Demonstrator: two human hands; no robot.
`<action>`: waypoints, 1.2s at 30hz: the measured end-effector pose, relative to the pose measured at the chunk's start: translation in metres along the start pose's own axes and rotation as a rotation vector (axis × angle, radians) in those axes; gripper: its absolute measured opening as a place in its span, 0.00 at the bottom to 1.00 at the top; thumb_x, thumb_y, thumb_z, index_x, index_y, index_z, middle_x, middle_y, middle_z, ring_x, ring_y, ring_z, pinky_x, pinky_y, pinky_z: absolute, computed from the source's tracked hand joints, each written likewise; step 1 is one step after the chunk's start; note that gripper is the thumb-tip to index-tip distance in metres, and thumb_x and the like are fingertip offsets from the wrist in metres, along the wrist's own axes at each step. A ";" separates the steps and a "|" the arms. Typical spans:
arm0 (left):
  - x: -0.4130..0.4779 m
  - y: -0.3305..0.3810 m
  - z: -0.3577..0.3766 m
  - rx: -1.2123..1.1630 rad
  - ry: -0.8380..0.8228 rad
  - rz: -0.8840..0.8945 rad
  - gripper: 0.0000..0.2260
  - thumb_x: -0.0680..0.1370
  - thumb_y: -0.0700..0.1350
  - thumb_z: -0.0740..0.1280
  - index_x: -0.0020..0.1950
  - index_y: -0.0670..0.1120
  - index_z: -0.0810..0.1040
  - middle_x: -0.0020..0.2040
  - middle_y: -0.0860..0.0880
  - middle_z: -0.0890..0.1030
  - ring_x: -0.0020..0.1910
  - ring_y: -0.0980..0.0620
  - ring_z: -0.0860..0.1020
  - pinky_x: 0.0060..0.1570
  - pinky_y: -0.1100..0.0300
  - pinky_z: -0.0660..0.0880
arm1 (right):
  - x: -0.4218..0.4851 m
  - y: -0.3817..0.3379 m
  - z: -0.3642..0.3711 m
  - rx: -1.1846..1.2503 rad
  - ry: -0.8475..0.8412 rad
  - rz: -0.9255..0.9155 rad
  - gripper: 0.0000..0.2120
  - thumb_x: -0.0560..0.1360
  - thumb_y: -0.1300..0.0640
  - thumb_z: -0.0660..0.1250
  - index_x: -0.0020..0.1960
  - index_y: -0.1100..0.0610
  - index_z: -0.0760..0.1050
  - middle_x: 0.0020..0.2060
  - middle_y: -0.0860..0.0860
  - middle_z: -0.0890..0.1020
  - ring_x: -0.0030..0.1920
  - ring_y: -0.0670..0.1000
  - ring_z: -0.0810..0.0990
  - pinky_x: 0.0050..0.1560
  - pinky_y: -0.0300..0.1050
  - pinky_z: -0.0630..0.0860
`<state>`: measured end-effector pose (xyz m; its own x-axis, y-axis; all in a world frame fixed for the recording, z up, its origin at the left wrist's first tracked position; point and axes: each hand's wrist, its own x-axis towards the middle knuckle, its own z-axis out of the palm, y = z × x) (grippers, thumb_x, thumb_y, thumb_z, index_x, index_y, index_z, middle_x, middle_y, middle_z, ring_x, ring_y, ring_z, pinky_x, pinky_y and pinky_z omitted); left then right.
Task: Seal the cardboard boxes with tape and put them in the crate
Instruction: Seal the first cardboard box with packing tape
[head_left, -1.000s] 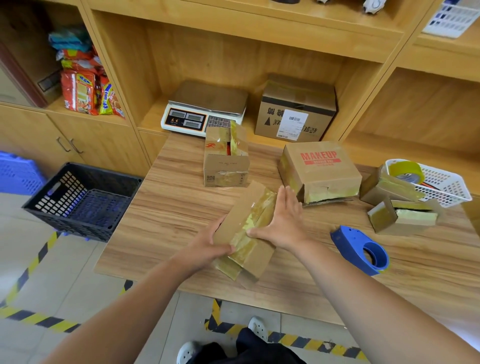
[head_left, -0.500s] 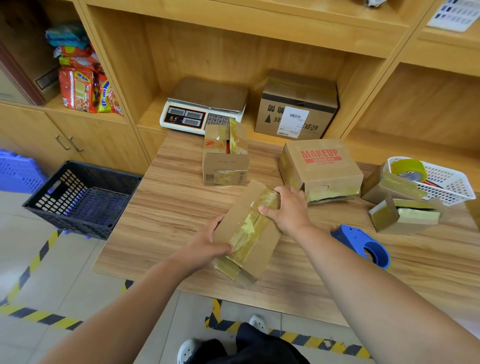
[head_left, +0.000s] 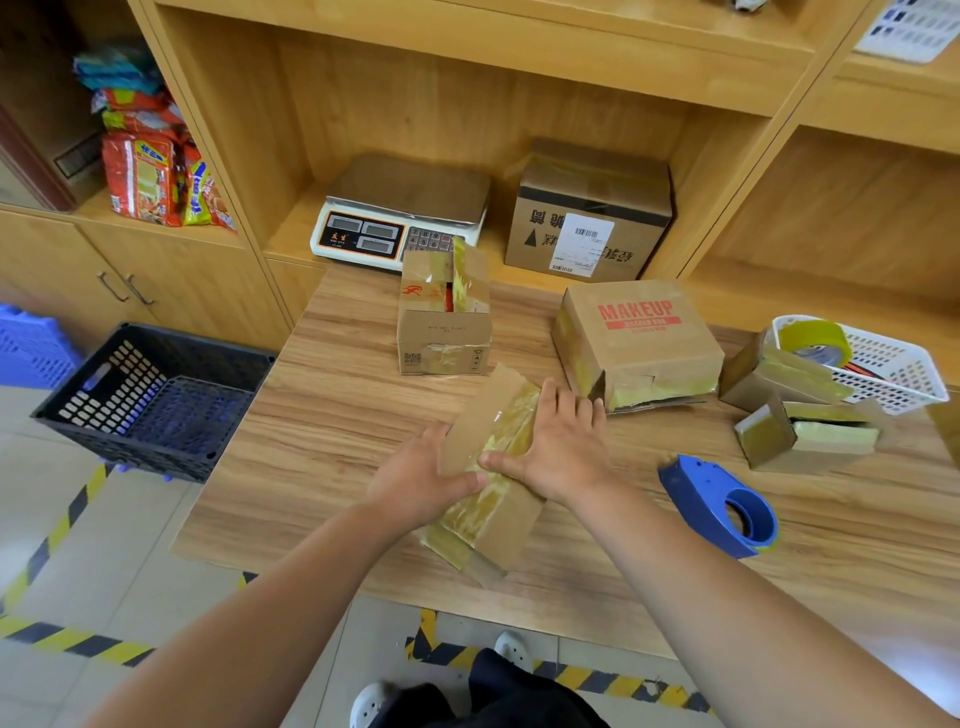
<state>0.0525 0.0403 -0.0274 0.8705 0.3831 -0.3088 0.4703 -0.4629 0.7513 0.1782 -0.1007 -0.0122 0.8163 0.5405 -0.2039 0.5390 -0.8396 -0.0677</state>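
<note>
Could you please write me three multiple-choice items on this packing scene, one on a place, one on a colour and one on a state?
1. Where does the black crate stand?
A) on a shelf
B) on the scale
C) on the floor, left of the table

2. What colour is the tape dispenser?
A) red
B) blue
C) green

3. What are the left hand and right hand doing?
A) pressing on the taped box
B) lifting the dispenser
C) reaching into the crate

Answers:
1 C: it sits on the floor beside the table edge.
2 B: its whole body is blue.
3 A: both hands lie on the box, thumbs on the tape.
</note>
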 end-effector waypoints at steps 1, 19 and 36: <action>0.000 0.000 0.000 0.005 0.009 -0.002 0.26 0.68 0.60 0.71 0.62 0.54 0.69 0.50 0.54 0.78 0.48 0.54 0.78 0.49 0.52 0.77 | 0.001 0.000 0.000 0.007 0.010 -0.002 0.65 0.55 0.17 0.50 0.77 0.60 0.42 0.72 0.56 0.57 0.71 0.60 0.55 0.74 0.60 0.46; 0.012 -0.004 -0.014 -0.091 -0.105 0.029 0.25 0.69 0.55 0.73 0.63 0.56 0.69 0.50 0.59 0.78 0.47 0.61 0.77 0.46 0.59 0.76 | 0.026 -0.002 -0.006 0.161 0.169 0.082 0.34 0.72 0.31 0.60 0.65 0.57 0.67 0.63 0.55 0.72 0.64 0.57 0.68 0.58 0.50 0.66; 0.037 0.028 0.000 0.859 0.193 0.186 0.36 0.77 0.66 0.47 0.76 0.41 0.52 0.68 0.44 0.68 0.65 0.45 0.69 0.61 0.51 0.67 | 0.027 0.009 -0.007 0.377 0.106 0.199 0.27 0.73 0.32 0.59 0.58 0.53 0.70 0.50 0.51 0.81 0.49 0.55 0.80 0.39 0.46 0.71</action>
<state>0.0984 0.0416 -0.0178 0.9403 0.3340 -0.0646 0.3378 -0.9393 0.0607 0.2062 -0.0938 -0.0117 0.9239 0.3525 -0.1486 0.2720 -0.8784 -0.3929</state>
